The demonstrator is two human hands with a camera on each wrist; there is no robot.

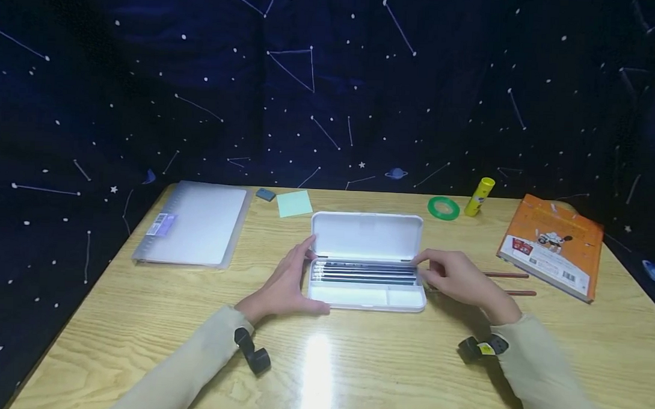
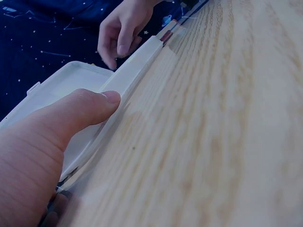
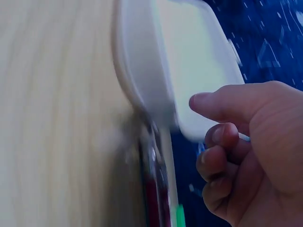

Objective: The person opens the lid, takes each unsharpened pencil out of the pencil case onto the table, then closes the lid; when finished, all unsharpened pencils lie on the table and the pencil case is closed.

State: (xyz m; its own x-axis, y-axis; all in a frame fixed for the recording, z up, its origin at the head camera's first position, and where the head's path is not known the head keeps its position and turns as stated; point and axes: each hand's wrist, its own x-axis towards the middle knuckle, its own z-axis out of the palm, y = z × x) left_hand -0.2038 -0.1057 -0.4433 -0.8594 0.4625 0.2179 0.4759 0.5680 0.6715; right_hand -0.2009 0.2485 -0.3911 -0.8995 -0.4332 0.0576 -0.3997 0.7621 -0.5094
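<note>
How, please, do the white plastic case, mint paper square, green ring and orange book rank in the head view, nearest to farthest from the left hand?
1. White plastic case: touching the left hand, at its right
2. Mint paper square: ahead of the hand
3. Green ring: right, toward the back
4. Orange book: far right

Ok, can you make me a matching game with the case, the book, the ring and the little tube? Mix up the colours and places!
Things:
1. case
2. book
3. ring
4. tube

Colours and places:
A. green, just left of something yellow
B. orange, furthest right
C. yellow, near the back edge of the table
D. white, lid open, between left hand and right hand

Right pairs: 1-D, 2-B, 3-A, 4-C
</note>
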